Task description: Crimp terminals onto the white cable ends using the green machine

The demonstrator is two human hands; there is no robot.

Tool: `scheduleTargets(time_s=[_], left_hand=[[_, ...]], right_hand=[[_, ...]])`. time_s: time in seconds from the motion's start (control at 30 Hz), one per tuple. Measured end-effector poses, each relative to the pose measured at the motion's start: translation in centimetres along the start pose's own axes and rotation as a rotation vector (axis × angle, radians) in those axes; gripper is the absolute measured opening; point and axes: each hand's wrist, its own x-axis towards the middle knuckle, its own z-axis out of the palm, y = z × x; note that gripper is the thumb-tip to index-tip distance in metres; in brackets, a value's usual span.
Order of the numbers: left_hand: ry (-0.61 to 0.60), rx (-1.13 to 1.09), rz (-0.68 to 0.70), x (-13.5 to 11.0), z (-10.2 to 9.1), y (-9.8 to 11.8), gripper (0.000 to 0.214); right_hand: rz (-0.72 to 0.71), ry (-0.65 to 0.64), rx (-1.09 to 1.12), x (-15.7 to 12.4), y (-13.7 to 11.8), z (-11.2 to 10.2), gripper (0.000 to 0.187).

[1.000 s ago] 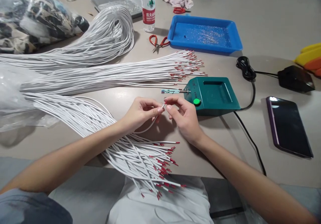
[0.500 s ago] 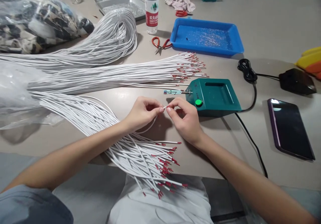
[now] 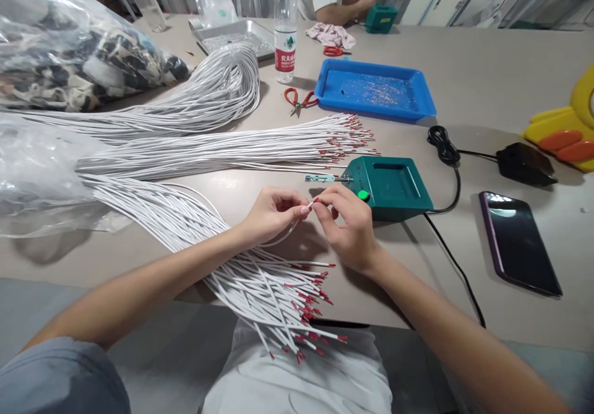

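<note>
My left hand pinches a single white cable near its end, fingers closed. My right hand pinches the tip of the same cable, where a bit of red shows. The two hands meet just in front of a green box-shaped machine with a green button and a thin metal probe on its left side. Below my hands a bundle of white cables with red tips fans over the table's edge. Another bundle with red tips lies beyond my hands.
A blue tray, red snips, a water bottle and a metal tray are at the back. A phone, a black pedal and its cord lie right. Plastic bags sit left. Another person sits across the table.
My hands stay together on the cable tip, barely shifting. The camera has tilted up, so more of the far side of the table and the other person show.
</note>
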Motion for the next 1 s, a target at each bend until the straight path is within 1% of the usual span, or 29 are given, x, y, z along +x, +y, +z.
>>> scheduleTargets(time_s=[0.03, 0.1, 0.17, 0.2, 0.23, 0.27, 0.37, 0.4, 0.43, 0.47, 0.5, 0.53, 0.57, 0.6, 0.63, 0.7, 0.77, 0.8, 0.87, 0.93, 1.0], left_hand=[[-0.035, -0.032, -0.022, -0.1, 0.0, 0.1, 0.035], [-0.167, -0.105, -0.09, -0.3, 0.0, 0.2, 0.038], [-0.317, -0.114, -0.12, -0.5, -0.1, 0.4, 0.04], [-0.345, -0.056, -0.077, -0.6, -0.3, 0.5, 0.039], [-0.325, 0.052, 0.024, -0.6, -0.5, 0.5, 0.037], [-0.267, 0.201, 0.174, -0.7, -0.9, 0.5, 0.032], [-0.023, 0.682, 0.701, -0.5, -2.0, 0.0, 0.012], [0.026, 0.791, 0.827, -0.4, -2.3, -0.2, 0.013], [0.06, 0.849, 0.906, -0.2, -2.5, -0.4, 0.016], [0.084, 0.861, 0.935, -0.1, -2.4, -0.5, 0.018], [0.106, 0.825, 0.914, -0.1, -2.3, -0.5, 0.017], [0.129, 0.746, 0.842, 0.0, -2.0, -0.4, 0.015], [0.139, 0.63, 0.721, 0.0, -1.7, -0.2, 0.012], [0.134, 0.483, 0.564, 0.0, -1.4, 0.2, 0.012], [0.114, 0.322, 0.388, -0.1, -1.1, 0.5, 0.014], [0.024, 0.011, 0.054, -0.2, -0.7, 1.3, 0.019], [-0.066, -0.217, -0.191, -0.3, -0.6, 1.6, 0.022], [-0.087, -0.294, -0.275, -0.3, -0.7, 1.6, 0.022], [-0.101, -0.393, -0.38, -0.1, -0.7, 1.3, 0.021], [-0.093, -0.448, -0.428, 0.1, -0.8, 0.9, 0.017], [-0.091, -0.484, -0.463, 0.3, -0.8, 0.6, 0.014]], right_hand=[[-0.009, 0.0, 0.002, 0.0, -0.2, -0.2, 0.01], [-0.002, -0.006, 0.044, 0.1, -0.6, -0.6, 0.013], [0.066, -0.023, 0.149, 0.0, -1.2, -0.8, 0.016], [0.138, -0.041, 0.233, 0.0, -1.5, -0.9, 0.018], [0.238, -0.064, 0.347, -0.1, -1.8, -0.9, 0.019], [0.367, -0.095, 0.491, -0.1, -2.2, -0.8, 0.02], [0.83, -0.226, 1.035, -0.2, -2.9, -0.5, 0.019], [0.956, -0.257, 1.195, -0.2, -3.0, -0.3, 0.019], [1.049, -0.272, 1.313, -0.1, -3.0, -0.2, 0.019], [1.102, -0.27, 1.38, -0.1, -2.9, 0.0, 0.018], [1.119, -0.248, 1.395, -0.1, -2.8, 0.1, 0.018], [1.106, -0.21, 1.361, 0.0, -2.6, 0.2, 0.018], [1.07, -0.161, 1.286, 0.0, -2.3, 0.3, 0.017], [1.011, -0.104, 1.177, 0.0, -2.0, 0.4, 0.016], [0.928, -0.042, 1.036, 0.1, -1.8, 0.4, 0.014], [0.692, 0.072, 0.685, 0.1, -1.2, 0.3, 0.01], [0.41, 0.122, 0.322, 0.0, -0.8, 0.2, 0.015], [0.279, 0.125, 0.168, 0.0, -0.7, 0.1, 0.019], [0.079, 0.108, -0.05, 0.0, -0.4, -0.2, 0.026], [-0.045, 0.065, -0.184, 0.0, -0.1, -0.4, 0.028], [-0.118, 0.01, -0.285, 0.0, 0.2, -0.6, 0.027]])
